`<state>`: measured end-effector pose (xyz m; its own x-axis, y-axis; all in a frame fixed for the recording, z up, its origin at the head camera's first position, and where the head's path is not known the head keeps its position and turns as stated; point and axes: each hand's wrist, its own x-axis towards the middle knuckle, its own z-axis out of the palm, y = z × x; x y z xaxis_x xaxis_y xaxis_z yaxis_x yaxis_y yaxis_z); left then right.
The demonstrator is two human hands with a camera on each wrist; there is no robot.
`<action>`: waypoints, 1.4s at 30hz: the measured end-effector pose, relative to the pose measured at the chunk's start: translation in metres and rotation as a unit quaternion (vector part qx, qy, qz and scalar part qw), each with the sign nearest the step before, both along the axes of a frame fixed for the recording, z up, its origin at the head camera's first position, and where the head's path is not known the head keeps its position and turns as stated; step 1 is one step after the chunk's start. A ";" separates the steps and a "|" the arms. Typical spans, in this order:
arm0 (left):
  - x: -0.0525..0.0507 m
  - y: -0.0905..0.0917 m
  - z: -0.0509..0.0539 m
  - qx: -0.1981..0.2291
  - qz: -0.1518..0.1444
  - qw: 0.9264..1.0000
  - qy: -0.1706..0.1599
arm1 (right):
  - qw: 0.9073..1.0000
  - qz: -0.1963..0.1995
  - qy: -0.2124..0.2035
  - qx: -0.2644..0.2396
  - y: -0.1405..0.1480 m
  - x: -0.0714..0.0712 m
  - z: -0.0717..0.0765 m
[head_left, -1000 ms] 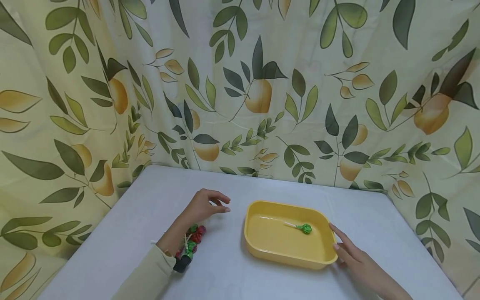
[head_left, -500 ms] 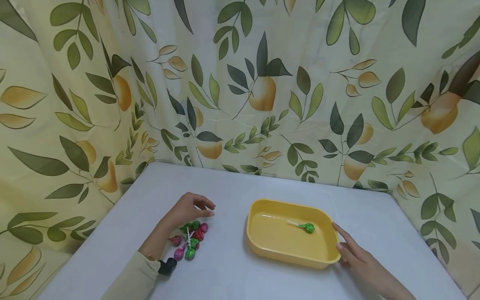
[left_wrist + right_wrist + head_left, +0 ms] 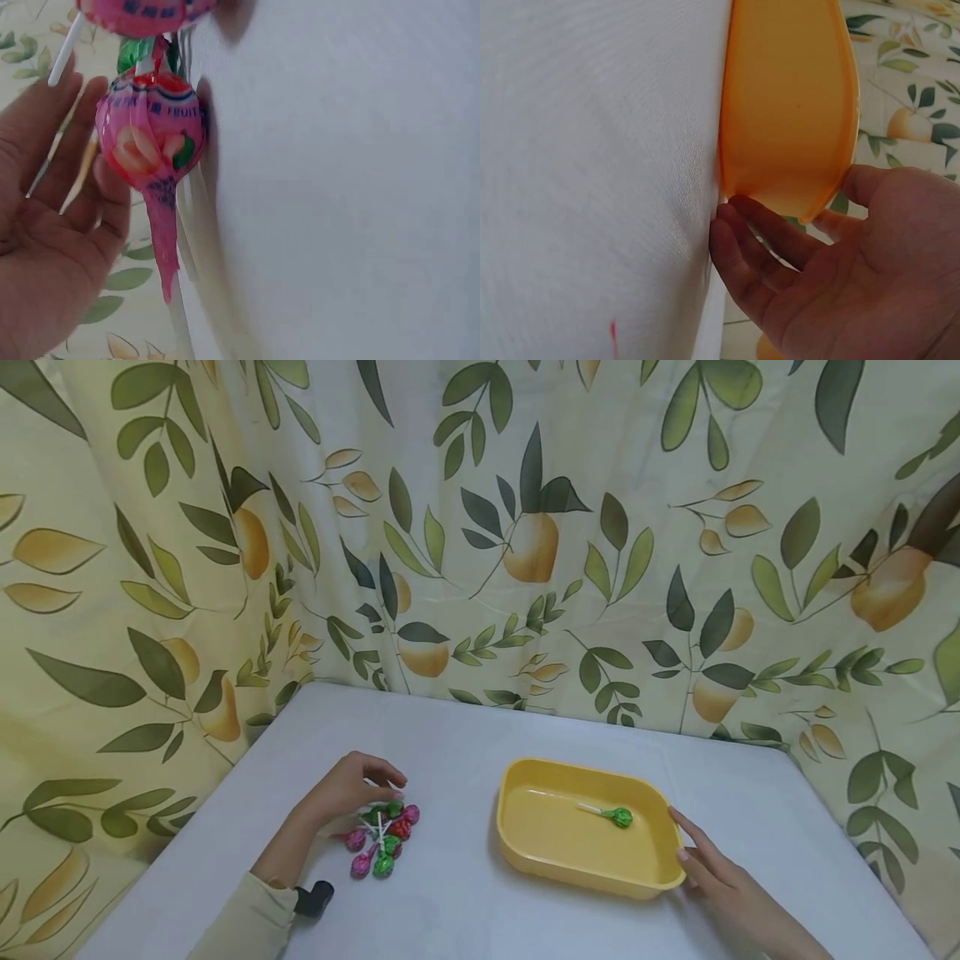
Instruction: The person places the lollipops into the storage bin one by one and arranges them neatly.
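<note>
Several lollipops in pink, red and green wrappers lie in a loose pile on the left part of the table, among them a pink one (image 3: 361, 865), which appears large in the left wrist view (image 3: 154, 127). My left hand (image 3: 347, 789) hovers at the pile's far side with bent, relaxed fingers; nothing shows in its grasp. Its palm (image 3: 52, 225) faces the lollipops in the left wrist view. A yellow tray (image 3: 570, 852) holds one green lollipop (image 3: 621, 817). At the tray's right end my right hand (image 3: 738, 893) grips it, thumb at the rim and fingers (image 3: 769, 236) by its bottom edge.
The white table (image 3: 427, 910) carries the pile and the tray, with a gap between them. A black object (image 3: 314, 899) sits at my left wrist, beside the sleeve. A leaf-and-fruit patterned curtain (image 3: 480, 543) hangs behind the table and along its left side.
My left hand has moved left from between the pile and tray to the pile's far side, uncovering more lollipops. My right hand has stayed at the tray; the view has shifted slightly.
</note>
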<state>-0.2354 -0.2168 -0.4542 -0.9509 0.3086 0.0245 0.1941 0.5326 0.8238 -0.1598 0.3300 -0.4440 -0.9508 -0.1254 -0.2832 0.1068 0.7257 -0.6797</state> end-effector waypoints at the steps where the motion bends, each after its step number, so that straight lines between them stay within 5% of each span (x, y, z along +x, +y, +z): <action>1: 0.000 -0.002 0.000 0.000 -0.003 1.000 -0.001 | 1.000 0.002 0.003 -0.001 0.001 0.001 0.000; 19: 0.003 -0.011 -0.009 0.011 -0.032 0.999 -0.032 | 1.000 0.008 0.001 -0.012 0.001 0.003 0.002; 31: 0.005 -0.008 -0.011 -0.007 -0.009 0.998 -0.064 | 1.000 0.004 0.000 -0.004 -0.001 0.002 0.003; 42: 0.006 -0.004 -0.008 -0.041 -0.014 0.998 -0.055 | 1.000 0.003 0.001 -0.004 -0.001 0.002 0.003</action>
<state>-0.2298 -0.2204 -0.4623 -0.9376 0.3312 -0.1055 0.1204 0.5942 0.7952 -0.1579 0.3295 -0.4410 -0.9508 -0.1333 -0.2797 0.1008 0.7207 -0.6859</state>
